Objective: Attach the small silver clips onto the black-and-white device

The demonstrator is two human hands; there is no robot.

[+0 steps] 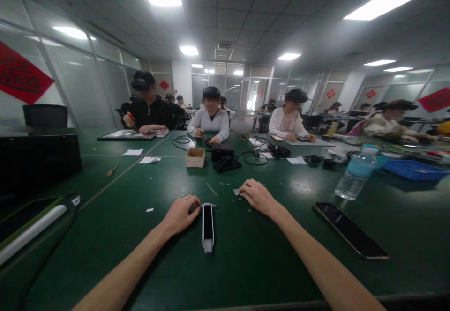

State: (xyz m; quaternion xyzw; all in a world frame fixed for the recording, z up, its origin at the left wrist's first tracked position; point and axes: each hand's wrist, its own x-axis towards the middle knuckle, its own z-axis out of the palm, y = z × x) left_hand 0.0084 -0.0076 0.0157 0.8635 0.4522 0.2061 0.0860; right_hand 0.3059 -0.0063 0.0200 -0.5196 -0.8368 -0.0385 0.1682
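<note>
My left hand [181,215] rests on the green table with curled fingers. Its thumb and index finger close at the upper left end of a slim, white-framed device [208,224] with a black face. A thin bar sticks out to the right at that end; what it belongs to is unclear. Farther right, my right hand [257,195] bends its fingers down to the table, their tips on a small whitish piece [236,192]. Tiny ring-like parts [249,210] lie below that hand. A small white scrap [149,210] is left of my left hand.
A phone [349,229] and a water bottle [356,173] stand to the right, before a blue tray [416,169]. Ahead are a small box [195,158], a black device [223,156] and cables. A brush [113,170] lies left. Several people work across the table.
</note>
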